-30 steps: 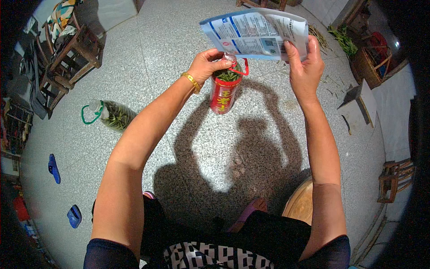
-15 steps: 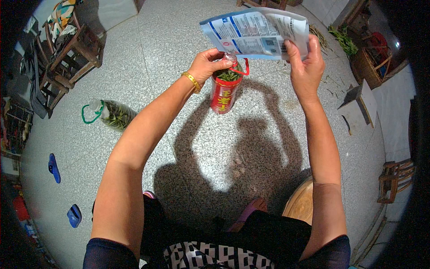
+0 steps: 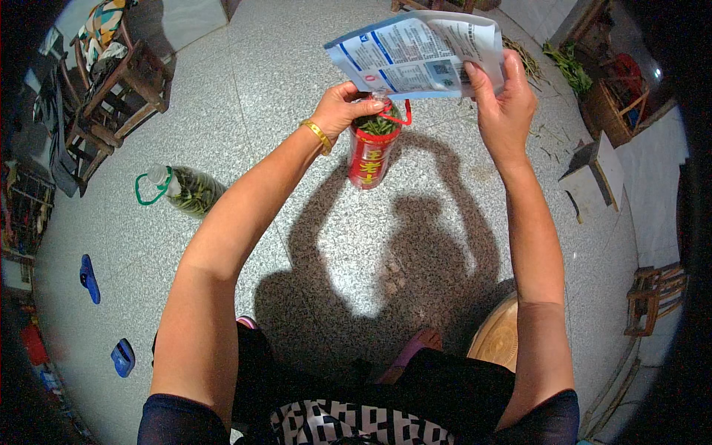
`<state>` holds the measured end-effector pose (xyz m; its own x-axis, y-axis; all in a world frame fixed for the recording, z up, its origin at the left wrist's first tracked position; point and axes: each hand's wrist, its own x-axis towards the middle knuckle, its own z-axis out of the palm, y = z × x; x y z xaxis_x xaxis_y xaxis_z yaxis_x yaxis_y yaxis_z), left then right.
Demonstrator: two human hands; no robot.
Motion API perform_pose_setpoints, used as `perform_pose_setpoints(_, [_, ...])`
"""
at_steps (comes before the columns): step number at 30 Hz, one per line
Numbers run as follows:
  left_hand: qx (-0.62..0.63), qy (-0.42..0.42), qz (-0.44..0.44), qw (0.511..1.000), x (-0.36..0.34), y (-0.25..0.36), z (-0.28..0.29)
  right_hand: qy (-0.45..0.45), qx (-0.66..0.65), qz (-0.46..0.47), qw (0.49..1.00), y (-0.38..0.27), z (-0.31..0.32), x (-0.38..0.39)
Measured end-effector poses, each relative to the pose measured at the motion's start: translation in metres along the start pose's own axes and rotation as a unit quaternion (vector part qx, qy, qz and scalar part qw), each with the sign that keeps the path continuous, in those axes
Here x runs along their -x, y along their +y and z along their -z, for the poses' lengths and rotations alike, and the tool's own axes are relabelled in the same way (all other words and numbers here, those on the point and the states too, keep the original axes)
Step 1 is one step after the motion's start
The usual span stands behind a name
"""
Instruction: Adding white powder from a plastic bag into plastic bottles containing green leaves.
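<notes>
My left hand point(image 3: 343, 111), with a yellow bangle at the wrist, is closed round the neck of a red-labelled plastic bottle point(image 3: 369, 163) standing on the floor, full of green leaves, with a red loop handle. My right hand point(image 3: 504, 111) grips a pale blue-and-white printed pouch point(image 3: 411, 52), held tilted over the bottle. The pouch's lower left corner is at the bottle's mouth, partly hidden by my left fingers; whether anything comes out, I cannot tell. A second bottle point(image 3: 194, 193) of leaves, with a green handle, lies beside my left forearm.
Wooden chairs point(image 3: 119, 89) with cloths stand upper left, and a small chair point(image 3: 653, 297) at right. Blue slippers point(image 3: 89, 278) lie left. A basket point(image 3: 608, 111), greens point(image 3: 571, 67) and boards point(image 3: 593, 178) are right. A round tan object point(image 3: 493, 334) is by my knee.
The pouch and my right hand have shifted slightly left and up. My left hand stays at the bottle neck, and the bottle has not visibly moved.
</notes>
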<state>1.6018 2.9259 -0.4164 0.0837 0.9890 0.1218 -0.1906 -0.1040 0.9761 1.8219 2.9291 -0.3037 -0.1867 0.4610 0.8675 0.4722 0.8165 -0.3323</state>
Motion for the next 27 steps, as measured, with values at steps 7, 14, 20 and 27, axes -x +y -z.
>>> perform_pose_setpoints(7, [0.0, -0.001, -0.004, 1.0, 0.001, 0.0033, -0.0042, 0.003, 0.002, -0.011, 1.0, -0.0026, 0.0013, -0.0018])
perform_pose_setpoints(14, [-0.004, 0.001, -0.01, 1.0, -0.0006, -0.0012, -0.0003, -0.006, 0.004, -0.003, 1.0, -0.0031, -0.0003, -0.0031])
perform_pose_setpoints(20, [-0.003, -0.003, 0.0, 1.0, -0.001, -0.0016, 0.0012, -0.007, 0.012, 0.004, 1.0, -0.003, -0.0014, -0.0033])
perform_pose_setpoints(27, [0.003, -0.003, -0.003, 1.0, -0.0003, 0.0007, -0.0012, -0.009, 0.01, -0.002, 1.0, -0.0031, -0.0014, -0.003])
